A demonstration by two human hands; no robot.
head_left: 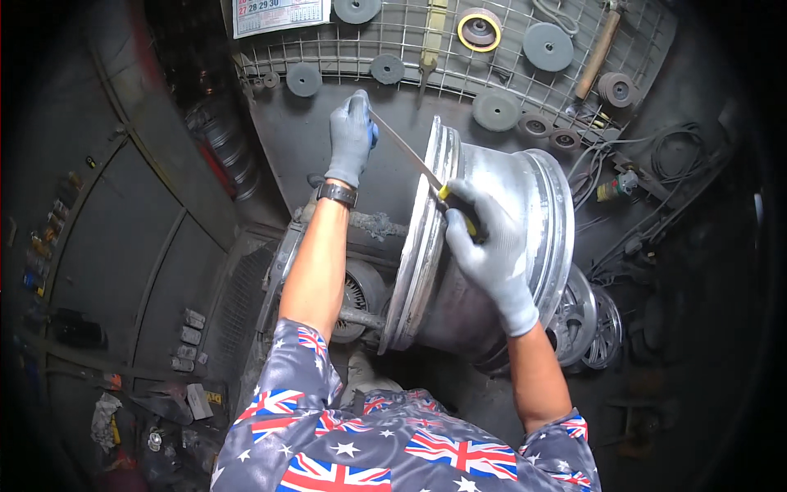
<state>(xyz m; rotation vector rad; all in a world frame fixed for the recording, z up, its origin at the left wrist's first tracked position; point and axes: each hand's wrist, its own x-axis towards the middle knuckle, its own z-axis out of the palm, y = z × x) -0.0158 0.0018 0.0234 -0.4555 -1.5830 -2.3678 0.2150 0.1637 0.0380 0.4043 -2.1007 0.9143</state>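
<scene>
A bare metal wheel rim stands on its side in front of me, its left flange facing the mount. Across the edge of that flange lies a long narrow file, slanting from upper left to lower right. My left hand, in a grey glove, is closed around the file's far end; a bit of blue shows beside the fingers. In my gloved right hand is the yellow and black handle, gripped close to the rim's barrel. Fingers partly hide the handle.
Grinding discs and a hammer hang on a wire grid behind the bench. Cables lie at the right. More wheels stand below right, and a metal shaft runs beside the rim.
</scene>
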